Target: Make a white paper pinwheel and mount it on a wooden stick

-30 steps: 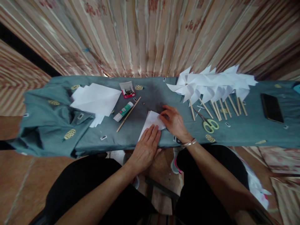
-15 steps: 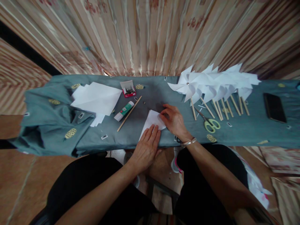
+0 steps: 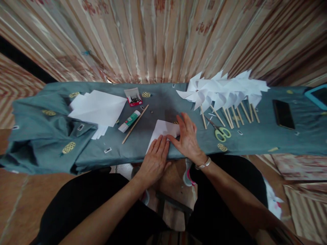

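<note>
A folded sheet of white paper (image 3: 163,128) lies on the cloth-covered table in front of me. My left hand (image 3: 154,158) rests flat on its near part, fingers stretched out. At the paper's right edge is my right hand (image 3: 187,139), thumb spread toward the left fingertips and the other fingers pointing away from me. Part of the sheet is hidden beneath both hands. Left of it lie a wooden stick (image 3: 135,124) and a glue stick (image 3: 129,121). A small metal pin (image 3: 152,112) sits just beyond the paper.
Several white paper pinwheels (image 3: 198,91) on sticks lie overlapped at the back right, with green-handled scissors (image 3: 221,132) before them. Farther right are a phone (image 3: 283,114) and a blue-edged object (image 3: 316,97). Paper sheets (image 3: 99,108) and a red box of pins (image 3: 134,97) are at left.
My right hand has opened out, its thumb now spread toward the left fingers along the paper. The left hand stays flat on the sheet. The whole view has shifted slightly.
</note>
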`<control>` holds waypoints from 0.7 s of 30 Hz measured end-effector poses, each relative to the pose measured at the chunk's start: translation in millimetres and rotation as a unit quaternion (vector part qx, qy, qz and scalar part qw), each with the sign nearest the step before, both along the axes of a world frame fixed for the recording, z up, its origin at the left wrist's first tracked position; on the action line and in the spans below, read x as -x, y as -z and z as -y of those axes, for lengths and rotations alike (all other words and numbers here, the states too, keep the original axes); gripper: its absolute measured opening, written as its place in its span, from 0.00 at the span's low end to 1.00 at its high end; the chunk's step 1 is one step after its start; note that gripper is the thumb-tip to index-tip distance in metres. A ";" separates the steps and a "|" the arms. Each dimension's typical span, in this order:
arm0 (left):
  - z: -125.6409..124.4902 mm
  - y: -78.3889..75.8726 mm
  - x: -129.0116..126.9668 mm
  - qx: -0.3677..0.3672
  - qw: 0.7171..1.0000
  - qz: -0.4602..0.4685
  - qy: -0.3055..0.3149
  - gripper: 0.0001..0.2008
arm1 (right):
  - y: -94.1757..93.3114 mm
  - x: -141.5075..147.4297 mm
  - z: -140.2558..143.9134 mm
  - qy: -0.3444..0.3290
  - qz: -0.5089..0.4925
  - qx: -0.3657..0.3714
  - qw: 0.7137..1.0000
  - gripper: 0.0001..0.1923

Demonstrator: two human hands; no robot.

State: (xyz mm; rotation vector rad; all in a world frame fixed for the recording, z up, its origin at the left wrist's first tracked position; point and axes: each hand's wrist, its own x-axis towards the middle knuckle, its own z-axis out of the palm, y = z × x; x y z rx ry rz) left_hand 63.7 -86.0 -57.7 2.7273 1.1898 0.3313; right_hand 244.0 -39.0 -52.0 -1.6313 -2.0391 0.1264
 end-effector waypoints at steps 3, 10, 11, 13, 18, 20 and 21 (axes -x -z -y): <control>-0.1 1.2 -0.6 -0.005 1.000 -0.007 -0.004 0.34 | 2.1 -5.4 8.5 0.029 0.005 0.004 1.000 0.40; -0.2 4.3 -0.1 -0.009 1.000 -0.022 -0.004 0.35 | 11.1 -7.7 6.8 0.064 -0.004 0.036 0.997 0.44; -0.1 4.7 0.3 -0.013 1.000 -0.023 -0.004 0.34 | 11.9 -8.5 5.9 0.064 -0.007 0.039 0.997 0.44; 0.0 5.1 0.8 -0.021 0.999 -0.023 -0.003 0.34 | 13.6 -13.5 4.1 0.067 -0.013 0.036 0.997 0.43; -0.1 3.3 0.9 -0.029 0.999 -0.028 -0.004 0.32 | 19.6 -46.7 -2.1 0.129 -0.021 0.021 0.991 0.40; -0.1 2.1 0.7 -0.032 0.999 -0.032 -0.003 0.32 | 19.4 -58.7 -3.7 0.144 -0.026 0.014 0.989 0.39; -0.1 1.7 0.8 -0.032 0.999 -0.033 -0.003 0.32 | 18.0 -61.7 -4.1 0.142 -0.030 0.008 0.989 0.38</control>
